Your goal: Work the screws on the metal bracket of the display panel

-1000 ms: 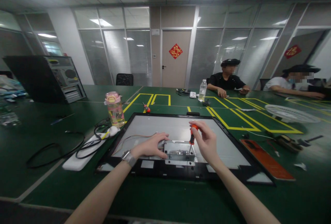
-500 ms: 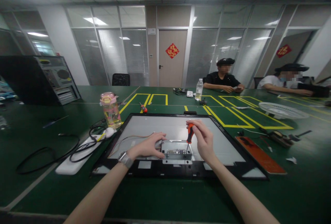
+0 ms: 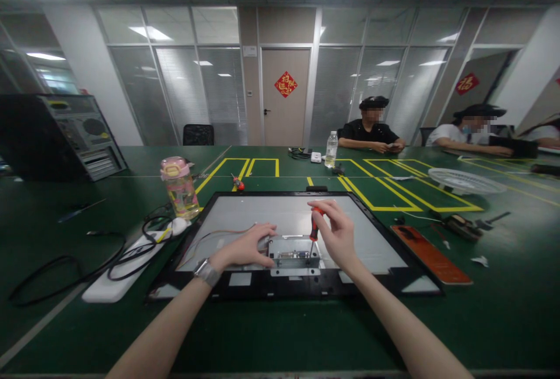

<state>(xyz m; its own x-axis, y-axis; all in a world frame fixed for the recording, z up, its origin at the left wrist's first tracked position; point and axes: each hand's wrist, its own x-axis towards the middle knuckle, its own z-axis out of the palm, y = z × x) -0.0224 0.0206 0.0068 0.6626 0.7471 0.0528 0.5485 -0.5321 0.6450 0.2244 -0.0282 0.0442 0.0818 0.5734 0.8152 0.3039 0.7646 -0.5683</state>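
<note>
A flat display panel [image 3: 231,218] with a black frame lies on the green table, its grey back facing up. Near its front edge sits a metal bracket [image 3: 280,246] with a row of connector ports. My left hand [image 3: 247,246] rests at the bracket's left end, fingers spread, thumb by its front corner. Between the fingers of my right hand [image 3: 339,233] is a red and black screwdriver [image 3: 314,227]. It stands nearly upright, tip down at the bracket's right end. Whether the tip sits in a screw is too small to tell.
To the left are a pink-lidded bottle [image 3: 178,189], a white power strip [image 3: 111,285] with black cable, and a computer case [image 3: 61,134]. An orange-red panel [image 3: 433,256] and a black tool [image 3: 459,226] lie right. Beyond are a water bottle [image 3: 331,148] and seated people [image 3: 370,128].
The view has turned slightly right, so everything sits further left. Both hands keep their places at the bracket, the screwdriver still in my right hand. Across the table, a person's hands have come together.
</note>
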